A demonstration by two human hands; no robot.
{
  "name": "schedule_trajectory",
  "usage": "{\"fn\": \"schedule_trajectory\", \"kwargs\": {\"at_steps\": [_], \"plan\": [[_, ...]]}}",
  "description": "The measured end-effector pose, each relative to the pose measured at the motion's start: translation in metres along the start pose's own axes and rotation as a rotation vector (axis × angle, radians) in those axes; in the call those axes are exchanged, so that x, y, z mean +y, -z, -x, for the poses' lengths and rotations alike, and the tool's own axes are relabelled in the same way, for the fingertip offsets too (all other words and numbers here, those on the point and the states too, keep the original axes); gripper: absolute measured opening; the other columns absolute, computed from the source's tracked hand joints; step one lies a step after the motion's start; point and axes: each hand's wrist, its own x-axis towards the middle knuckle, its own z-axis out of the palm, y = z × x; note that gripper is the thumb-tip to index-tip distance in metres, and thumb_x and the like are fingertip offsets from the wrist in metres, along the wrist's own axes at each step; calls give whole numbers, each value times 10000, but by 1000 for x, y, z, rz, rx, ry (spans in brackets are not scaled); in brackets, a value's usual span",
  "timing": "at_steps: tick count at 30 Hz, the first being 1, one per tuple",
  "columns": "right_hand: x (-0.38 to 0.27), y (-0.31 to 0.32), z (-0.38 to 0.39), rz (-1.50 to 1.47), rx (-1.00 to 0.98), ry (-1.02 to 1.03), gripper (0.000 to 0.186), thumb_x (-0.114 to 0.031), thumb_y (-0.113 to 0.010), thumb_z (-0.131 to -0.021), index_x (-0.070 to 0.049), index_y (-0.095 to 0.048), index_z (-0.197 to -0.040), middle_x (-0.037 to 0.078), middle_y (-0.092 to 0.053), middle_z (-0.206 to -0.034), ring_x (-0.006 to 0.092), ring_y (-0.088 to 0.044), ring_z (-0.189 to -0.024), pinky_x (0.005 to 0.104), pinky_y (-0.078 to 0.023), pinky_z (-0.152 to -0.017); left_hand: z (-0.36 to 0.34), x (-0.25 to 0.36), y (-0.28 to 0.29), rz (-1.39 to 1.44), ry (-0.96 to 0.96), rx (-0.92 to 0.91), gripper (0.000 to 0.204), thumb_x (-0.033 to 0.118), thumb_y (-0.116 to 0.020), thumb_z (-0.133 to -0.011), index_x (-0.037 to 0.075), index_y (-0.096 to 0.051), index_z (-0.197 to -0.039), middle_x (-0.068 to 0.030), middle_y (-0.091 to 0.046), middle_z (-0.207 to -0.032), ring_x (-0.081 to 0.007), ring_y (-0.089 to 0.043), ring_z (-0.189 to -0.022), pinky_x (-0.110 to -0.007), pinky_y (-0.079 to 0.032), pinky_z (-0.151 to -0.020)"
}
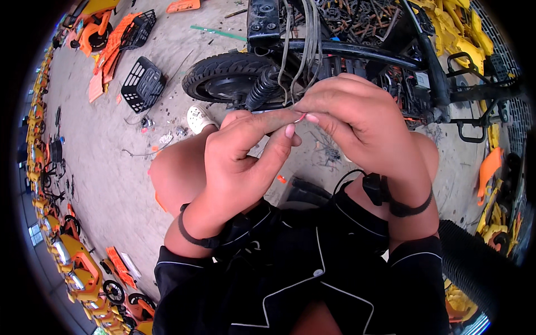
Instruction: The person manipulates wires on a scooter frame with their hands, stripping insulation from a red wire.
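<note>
Thin red wire (302, 118) between the fingertips!
The right hand (363, 114) pinches its far-right end; it slants near-left toward the left hand (237, 153), fingers curled, grip impossible to tell.

Soft, bright light covers the flat grey concrete floor (111, 195); all 4 corners are black, edges bend.

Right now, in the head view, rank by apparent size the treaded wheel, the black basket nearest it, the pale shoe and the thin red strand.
Largest to smallest:
1. Treaded wheel, partly hidden
2. Black basket
3. Pale shoe
4. Thin red strand, smallest though nearer the camera
</note>
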Motion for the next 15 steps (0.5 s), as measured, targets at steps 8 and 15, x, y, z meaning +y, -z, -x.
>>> {"fn": "schedule_trajectory", "kwargs": {"at_steps": [8,15], "plan": [[-2,3,2,241,62,67,219,-44,-789,-753,-81,-754,-966,67,-723,-942,256,-653,-800,340,-534,-675,5,7,0,374,268,-42,171,45,-637,-1020,-57,-686,-1147,-111,-722,-925,-159,-695,-847,-297,-542,-802],[1,5,0,264,102,136,227,-22,-792,-722,-73,-757,-940,57,-724,-941,248,-641,-774,335,-523,-643,-1,15,7,603,403,-106,159,72,-634,-1027,-45,-690,-1121,-95,-709,-886,-169,-697,-842,-300,-540,-817]]}}
